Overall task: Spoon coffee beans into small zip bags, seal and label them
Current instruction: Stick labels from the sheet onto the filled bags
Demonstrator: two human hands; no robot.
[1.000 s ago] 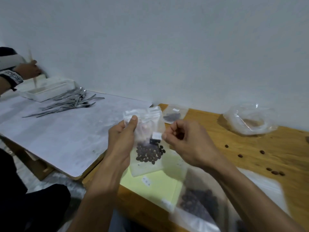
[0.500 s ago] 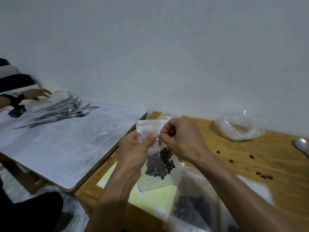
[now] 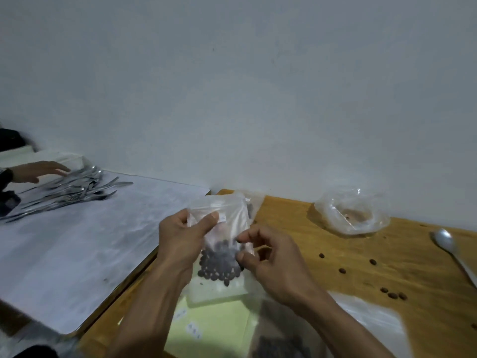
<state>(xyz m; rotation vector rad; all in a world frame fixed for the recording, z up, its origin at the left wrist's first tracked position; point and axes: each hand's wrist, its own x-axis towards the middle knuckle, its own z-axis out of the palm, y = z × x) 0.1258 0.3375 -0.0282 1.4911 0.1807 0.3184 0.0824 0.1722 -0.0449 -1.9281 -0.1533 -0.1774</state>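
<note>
On the wooden table [image 3: 387, 257]: a crumpled clear bag [image 3: 352, 211] by the wall, a spoon [image 3: 450, 248] at right, loose beans [image 3: 342, 270] scattered. Left, a white board [image 3: 77, 241] with piled cutlery [image 3: 72, 189], another person's hand [image 3: 38, 171] touching it. Held above a yellow label sheet [image 3: 214, 321]: small zip bag [image 3: 222, 244], coffee beans [image 3: 219, 264] inside, pinched by left hand [image 3: 180, 241]. Right hand [image 3: 273, 262] pinching its right edge, fingers curled.

The small clear plastic zip bag [image 3: 219, 244] looks glossy (faintly creased); the orange-brown wooden table [image 3: 402, 259] matt; the long-handled metal spoon [image 3: 449, 248] shiny.
</note>
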